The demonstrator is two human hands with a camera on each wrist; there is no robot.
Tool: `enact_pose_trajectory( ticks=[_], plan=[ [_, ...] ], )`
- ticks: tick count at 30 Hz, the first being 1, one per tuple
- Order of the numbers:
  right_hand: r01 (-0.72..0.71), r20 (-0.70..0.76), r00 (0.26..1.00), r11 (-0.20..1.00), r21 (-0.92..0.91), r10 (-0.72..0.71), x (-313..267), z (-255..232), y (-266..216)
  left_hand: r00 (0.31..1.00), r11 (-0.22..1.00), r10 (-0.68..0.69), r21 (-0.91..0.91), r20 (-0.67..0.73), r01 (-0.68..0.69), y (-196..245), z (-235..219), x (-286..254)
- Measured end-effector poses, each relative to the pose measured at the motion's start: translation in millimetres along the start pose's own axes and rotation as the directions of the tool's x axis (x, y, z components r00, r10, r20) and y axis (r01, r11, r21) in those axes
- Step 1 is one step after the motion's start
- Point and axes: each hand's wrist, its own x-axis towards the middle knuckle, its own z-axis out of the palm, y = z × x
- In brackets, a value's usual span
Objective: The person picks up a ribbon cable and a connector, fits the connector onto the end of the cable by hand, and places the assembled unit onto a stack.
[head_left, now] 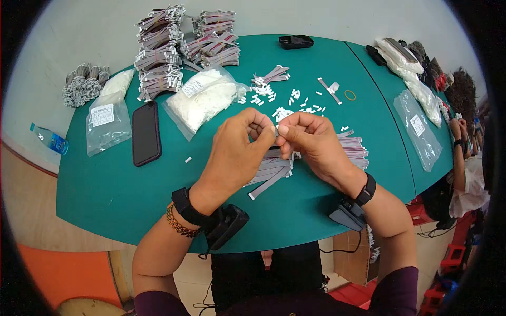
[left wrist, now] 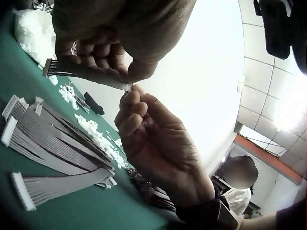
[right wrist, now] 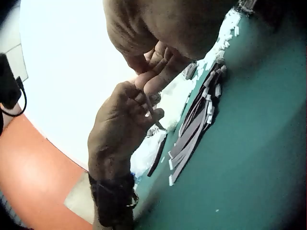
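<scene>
In the head view both hands meet above the table, fingertips together. My left hand (head_left: pixel 240 147) pinches a grey ribbon cable (left wrist: pixel 98 76); in the left wrist view its far end carries a pale connector (left wrist: pixel 47 67). My right hand (head_left: pixel 313 142) pinches the cable's other end, where a small white connector (head_left: pixel 276 129) shows between the fingertips. Most of that connector is hidden by the fingers. Beneath the hands lies a pile of grey ribbon cables (head_left: pixel 268 176) with white ends; more cables (head_left: pixel 354 150) lie by the right hand.
Loose white connectors (head_left: pixel 283 113) are scattered beyond the hands. A bag of white pieces (head_left: pixel 205 100), a phone (head_left: pixel 146 132) and bundled cables (head_left: pixel 159 52) stand to the left and back. A rubber band (head_left: pixel 350 95) and a clear bag (head_left: pixel 418 129) lie right. Another person's arm (head_left: pixel 458 158) is at far right.
</scene>
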Motion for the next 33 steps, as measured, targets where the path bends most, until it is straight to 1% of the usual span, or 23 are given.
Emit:
enact_pose_trajectory(
  ticks=[4, 10, 13, 16, 22, 25, 28, 31, 33],
  plan=[
    [0.053, 0.006, 0.999, 0.997, -0.063, -0.053, 0.1, -1.7, -0.1, 1.000, 0.999, -0.018, 0.052, 0.017, 0.017, 2.8, -0.7, 0.0],
    [0.057, -0.009, 0.998, 0.996, -0.071, -0.058, 0.5, -2.6, 0.3, 0.996, 0.996, 0.090, -0.008, 0.012, -0.090, -4.9, 2.2, 0.4],
    [0.049, 0.006, 0.999, 0.997, -0.053, -0.049, 1.3, -4.1, -0.4, 0.997, 0.996, 0.081, 0.045, -0.007, -0.080, -2.6, 2.7, -0.7],
    [0.016, 0.007, 1.000, 0.999, -0.031, -0.016, 1.8, -4.8, -1.3, 0.993, 0.985, 0.119, 0.126, -0.014, -0.116, -0.3, 1.3, -1.4],
    [-0.009, 0.032, 0.999, 1.000, 0.009, 0.008, 2.8, -5.5, -2.0, 0.975, 0.963, 0.217, 0.172, -0.036, -0.208, -2.8, 0.8, -0.1],
    [-0.029, 0.047, 0.999, 0.999, 0.026, 0.028, 2.3, -6.2, -2.5, 0.975, 0.965, 0.216, 0.161, -0.047, -0.206, -2.4, 1.0, 0.3],
    [-0.065, 0.050, 0.997, 0.996, 0.064, 0.062, 3.0, -6.2, -2.3, 0.983, 0.981, 0.176, 0.084, -0.041, -0.173, -4.9, 1.1, 1.4],
    [-0.079, 0.052, 0.996, 0.995, 0.067, 0.076, 3.4, -7.1, -2.2, 0.998, 0.997, 0.058, 0.050, 0.027, -0.060, -2.7, -2.5, 2.0],
    [-0.084, 0.055, 0.995, 0.994, 0.074, 0.080, 3.4, -7.7, -1.7, 0.997, 0.997, 0.065, 0.046, 0.031, -0.066, -3.3, -3.0, 2.4]
  ],
)
